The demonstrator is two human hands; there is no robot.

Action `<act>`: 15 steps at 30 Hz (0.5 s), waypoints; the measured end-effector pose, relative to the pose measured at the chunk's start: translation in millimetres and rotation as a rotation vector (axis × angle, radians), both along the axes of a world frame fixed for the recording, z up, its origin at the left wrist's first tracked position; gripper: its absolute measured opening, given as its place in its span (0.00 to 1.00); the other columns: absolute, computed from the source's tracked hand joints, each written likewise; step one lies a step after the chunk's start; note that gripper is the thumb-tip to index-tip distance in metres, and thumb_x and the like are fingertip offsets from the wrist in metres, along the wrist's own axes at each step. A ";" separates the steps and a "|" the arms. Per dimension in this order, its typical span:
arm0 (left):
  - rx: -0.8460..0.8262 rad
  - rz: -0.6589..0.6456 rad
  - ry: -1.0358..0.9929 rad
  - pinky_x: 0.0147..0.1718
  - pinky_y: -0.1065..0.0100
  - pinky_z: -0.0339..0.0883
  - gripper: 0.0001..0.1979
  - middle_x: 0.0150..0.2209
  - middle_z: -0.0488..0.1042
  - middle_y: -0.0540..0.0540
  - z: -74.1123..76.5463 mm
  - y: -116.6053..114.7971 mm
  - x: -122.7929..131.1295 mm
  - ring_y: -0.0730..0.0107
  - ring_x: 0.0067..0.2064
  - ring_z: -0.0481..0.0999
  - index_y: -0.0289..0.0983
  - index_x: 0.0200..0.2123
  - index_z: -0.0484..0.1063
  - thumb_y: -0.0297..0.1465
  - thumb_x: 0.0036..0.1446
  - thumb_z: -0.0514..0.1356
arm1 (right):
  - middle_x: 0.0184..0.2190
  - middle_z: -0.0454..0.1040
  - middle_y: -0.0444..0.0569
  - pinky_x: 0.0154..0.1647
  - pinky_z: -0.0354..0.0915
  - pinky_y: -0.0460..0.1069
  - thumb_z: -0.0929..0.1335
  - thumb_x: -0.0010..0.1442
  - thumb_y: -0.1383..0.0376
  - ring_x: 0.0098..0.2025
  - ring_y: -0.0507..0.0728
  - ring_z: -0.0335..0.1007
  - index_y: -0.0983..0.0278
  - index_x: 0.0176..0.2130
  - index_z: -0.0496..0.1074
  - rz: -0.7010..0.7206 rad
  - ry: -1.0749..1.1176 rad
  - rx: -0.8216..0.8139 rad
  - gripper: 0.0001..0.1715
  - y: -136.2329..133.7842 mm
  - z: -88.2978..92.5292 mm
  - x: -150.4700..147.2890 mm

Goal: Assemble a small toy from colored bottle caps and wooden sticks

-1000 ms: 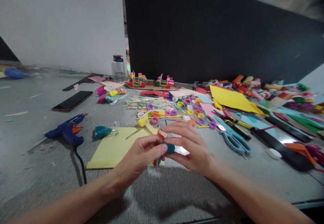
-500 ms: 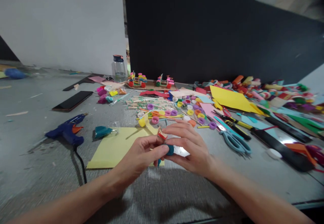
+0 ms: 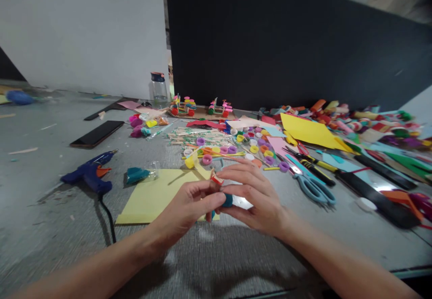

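My left hand (image 3: pixel 192 202) and my right hand (image 3: pixel 256 195) meet over the near edge of a pale yellow paper sheet (image 3: pixel 145 200). Between them is a small craft piece (image 3: pixel 217 180) with a red and wood-coloured top, mostly covered by fingers. A dark teal round part (image 3: pixel 228 200) sits lower, between my left thumb and my right fingers. More teal shows under the left hand. Both hands have their fingers closed around the piece. Behind the fingers, a yellow cap and strip (image 3: pixel 191 160) lie at the sheet's far edge.
To the left are a blue glue gun (image 3: pixel 89 173) with its cord, a teal bag piece (image 3: pixel 137 175) and a phone (image 3: pixel 97 133). Beyond lie wooden sticks (image 3: pixel 182 137), coloured bottle caps (image 3: pixel 232 150) and small stick models (image 3: pixel 183 106). Grey-blue scissors (image 3: pixel 315 188) and pliers (image 3: pixel 315 168) lie right.
Almost nothing differs. My left thumb and the held craft piece have shifted very slightly; both hands keep their grip.
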State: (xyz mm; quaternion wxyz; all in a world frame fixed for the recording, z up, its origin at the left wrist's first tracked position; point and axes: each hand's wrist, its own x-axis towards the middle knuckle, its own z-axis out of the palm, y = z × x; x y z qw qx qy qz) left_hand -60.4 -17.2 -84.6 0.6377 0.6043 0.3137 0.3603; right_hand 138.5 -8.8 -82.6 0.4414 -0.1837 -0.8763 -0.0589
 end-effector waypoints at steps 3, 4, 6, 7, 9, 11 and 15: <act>0.013 0.011 0.018 0.27 0.71 0.60 0.11 0.27 0.68 0.52 1.8 -0.2 -0.1 0.75 0.27 0.64 0.35 0.31 0.74 0.37 0.57 0.63 | 0.50 0.77 0.54 0.62 0.63 0.66 0.76 0.56 0.65 0.55 0.62 0.71 0.63 0.47 0.71 -0.012 0.005 -0.004 0.20 0.3 0.5 0.6; 0.017 0.017 0.032 0.27 0.71 0.60 0.11 0.26 0.68 0.52 2.3 -0.1 0.1 0.76 0.27 0.64 0.35 0.30 0.74 0.37 0.57 0.63 | 0.50 0.77 0.54 0.62 0.62 0.66 0.76 0.56 0.65 0.55 0.62 0.71 0.63 0.47 0.71 -0.013 0.003 -0.006 0.20 0.6 0.4 0.6; 0.019 0.025 0.052 0.27 0.70 0.60 0.11 0.26 0.69 0.52 3.1 0.4 0.6 0.76 0.26 0.64 0.34 0.30 0.74 0.37 0.56 0.63 | 0.51 0.77 0.55 0.62 0.62 0.66 0.75 0.56 0.65 0.56 0.62 0.71 0.63 0.48 0.71 -0.008 -0.002 -0.008 0.20 1.0 0.0 0.2; 0.018 0.029 0.057 0.27 0.70 0.60 0.11 0.26 0.69 0.51 3.5 0.7 0.8 0.75 0.26 0.65 0.34 0.30 0.74 0.37 0.56 0.63 | 0.51 0.77 0.55 0.62 0.63 0.65 0.75 0.57 0.65 0.56 0.62 0.71 0.64 0.49 0.71 -0.003 -0.003 -0.012 0.21 1.1 -0.2 -0.1; 0.015 0.035 0.061 0.26 0.70 0.59 0.12 0.25 0.68 0.51 4.3 1.3 1.2 0.75 0.25 0.64 0.34 0.29 0.74 0.38 0.55 0.64 | 0.51 0.76 0.55 0.61 0.64 0.64 0.75 0.57 0.66 0.56 0.62 0.71 0.64 0.49 0.71 0.001 0.006 -0.023 0.20 0.9 -0.6 -0.6; 0.007 0.035 0.050 0.26 0.70 0.59 0.14 0.24 0.67 0.52 4.5 2.0 1.0 0.76 0.24 0.64 0.34 0.27 0.72 0.39 0.54 0.64 | 0.51 0.76 0.55 0.61 0.63 0.65 0.75 0.57 0.66 0.56 0.61 0.71 0.63 0.48 0.71 -0.001 0.013 -0.030 0.19 0.5 -0.6 -1.0; -0.036 -0.006 0.015 0.26 0.71 0.61 0.15 0.26 0.69 0.51 2.0 3.9 -0.3 0.74 0.26 0.66 0.34 0.29 0.72 0.41 0.55 0.64 | 0.50 0.77 0.53 0.61 0.64 0.64 0.74 0.58 0.65 0.55 0.61 0.72 0.63 0.47 0.71 -0.021 0.033 -0.032 0.17 0.5 1.2 -1.4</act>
